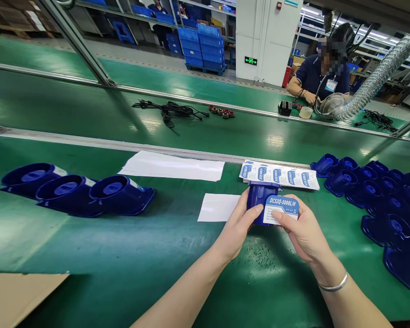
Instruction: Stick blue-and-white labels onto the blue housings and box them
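My left hand is closed around a dark blue plastic housing, thumb on its near face. Pinched in my right hand is a blue and white label printed "DC52Q-5000L/H". The label lies over the right part of the housing's face; whether it is stuck down there I cannot tell. Just behind the hands is a stack of label sheets with several similar labels. A blank white sheet lies beside my left hand.
Three blue housings stand at the left, and several more crowd the right. White paper lies along the bench's back rail. Beyond it are black cables and small coils. Cardboard covers the near left corner; a co-worker sits opposite.
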`<control>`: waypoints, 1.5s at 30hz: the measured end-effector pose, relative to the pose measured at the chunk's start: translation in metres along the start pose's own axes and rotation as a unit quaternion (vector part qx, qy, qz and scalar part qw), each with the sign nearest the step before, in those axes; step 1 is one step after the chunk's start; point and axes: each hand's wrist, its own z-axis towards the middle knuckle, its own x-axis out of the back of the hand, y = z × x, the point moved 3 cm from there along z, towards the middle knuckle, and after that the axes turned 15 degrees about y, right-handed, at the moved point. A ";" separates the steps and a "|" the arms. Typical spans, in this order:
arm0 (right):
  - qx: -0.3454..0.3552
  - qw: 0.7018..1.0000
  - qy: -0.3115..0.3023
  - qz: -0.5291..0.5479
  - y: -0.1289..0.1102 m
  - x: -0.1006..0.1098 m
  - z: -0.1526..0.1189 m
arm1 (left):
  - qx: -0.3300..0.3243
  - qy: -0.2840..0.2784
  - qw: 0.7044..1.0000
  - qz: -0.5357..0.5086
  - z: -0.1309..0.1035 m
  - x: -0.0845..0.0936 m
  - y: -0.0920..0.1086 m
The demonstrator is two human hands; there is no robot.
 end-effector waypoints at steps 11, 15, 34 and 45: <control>0.001 1.000 0.005 -0.001 0.001 0.000 0.000 | 0.005 0.002 1.000 0.004 -0.001 0.000 0.000; -0.003 1.000 0.012 -0.003 0.001 0.000 0.000 | 0.007 0.001 1.000 0.007 -0.001 0.000 0.000; 0.004 1.000 0.006 0.000 0.003 0.001 0.001 | -0.044 -0.026 0.997 0.049 0.000 -0.002 0.002; 0.007 1.000 0.003 -0.001 0.003 0.000 0.000 | -0.048 -0.013 0.998 0.041 0.000 -0.002 0.002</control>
